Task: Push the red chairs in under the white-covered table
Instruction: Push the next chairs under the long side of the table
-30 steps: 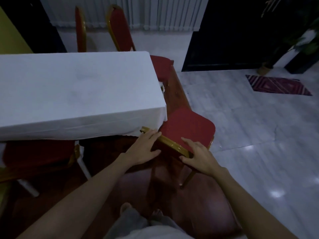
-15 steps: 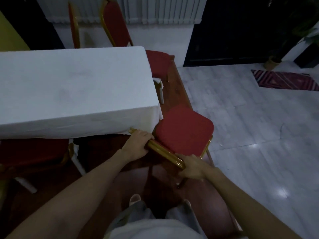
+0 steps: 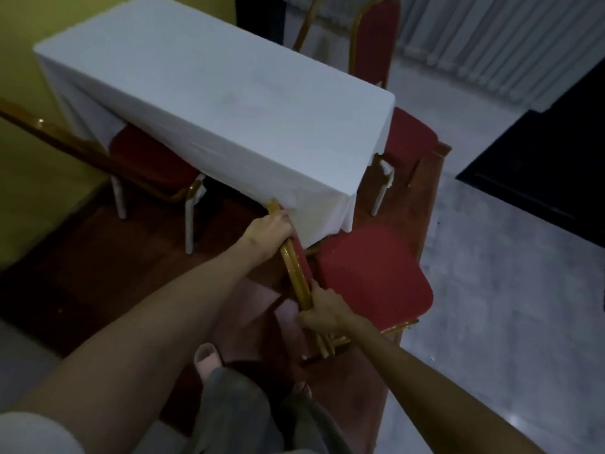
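**Corner chair gripped at backrest, not yet under table**

Head view: my left hand (image 3: 270,229) and right hand (image 3: 322,311) each wrap the gold backrest rail (image 3: 296,273) for steering. The red chair (image 3: 373,276) sits at the corner of the white-covered table (image 3: 229,103), seat still exposed.

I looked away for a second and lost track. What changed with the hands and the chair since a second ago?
Both hands went from resting on the gold backrest rail to gripping it: left hand near the tablecloth corner, right hand lower down. The view has also swung left, so I cannot tell how far the chair moved; its seat still sticks out beyond the white-covered table. The other chairs look unmoved.
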The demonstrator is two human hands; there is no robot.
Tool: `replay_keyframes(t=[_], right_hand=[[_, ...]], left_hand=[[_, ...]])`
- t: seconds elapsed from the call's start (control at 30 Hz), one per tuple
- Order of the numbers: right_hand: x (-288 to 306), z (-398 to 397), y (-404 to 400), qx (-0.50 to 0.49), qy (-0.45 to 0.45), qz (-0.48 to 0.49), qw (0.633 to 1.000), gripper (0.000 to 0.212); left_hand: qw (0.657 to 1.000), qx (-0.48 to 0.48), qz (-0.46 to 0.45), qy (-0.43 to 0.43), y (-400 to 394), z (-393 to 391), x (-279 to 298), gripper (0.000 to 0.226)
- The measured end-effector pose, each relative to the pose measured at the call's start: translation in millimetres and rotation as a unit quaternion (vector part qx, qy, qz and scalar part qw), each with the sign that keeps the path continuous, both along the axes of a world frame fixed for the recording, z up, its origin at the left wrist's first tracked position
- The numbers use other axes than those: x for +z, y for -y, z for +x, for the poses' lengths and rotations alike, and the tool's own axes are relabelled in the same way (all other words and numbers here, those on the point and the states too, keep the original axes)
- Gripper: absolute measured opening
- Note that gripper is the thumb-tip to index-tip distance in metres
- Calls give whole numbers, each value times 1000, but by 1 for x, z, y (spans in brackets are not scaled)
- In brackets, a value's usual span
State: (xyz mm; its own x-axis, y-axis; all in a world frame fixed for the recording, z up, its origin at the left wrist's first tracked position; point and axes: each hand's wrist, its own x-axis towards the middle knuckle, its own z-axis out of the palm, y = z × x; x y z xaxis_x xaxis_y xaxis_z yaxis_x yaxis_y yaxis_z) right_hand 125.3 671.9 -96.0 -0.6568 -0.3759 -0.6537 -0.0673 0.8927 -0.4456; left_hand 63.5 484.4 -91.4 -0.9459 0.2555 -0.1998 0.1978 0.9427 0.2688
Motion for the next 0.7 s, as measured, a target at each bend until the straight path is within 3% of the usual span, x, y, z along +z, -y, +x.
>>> replay_keyframes(t=[0.37, 0.7], right_hand=[[-5, 32, 93, 42, 30, -15, 999, 117], [2, 53, 243, 39, 41, -46, 997, 113]], left_hand=[[998, -26, -64, -3, 91, 35, 6, 39], [994, -35, -103, 21, 233, 58, 26, 50]])
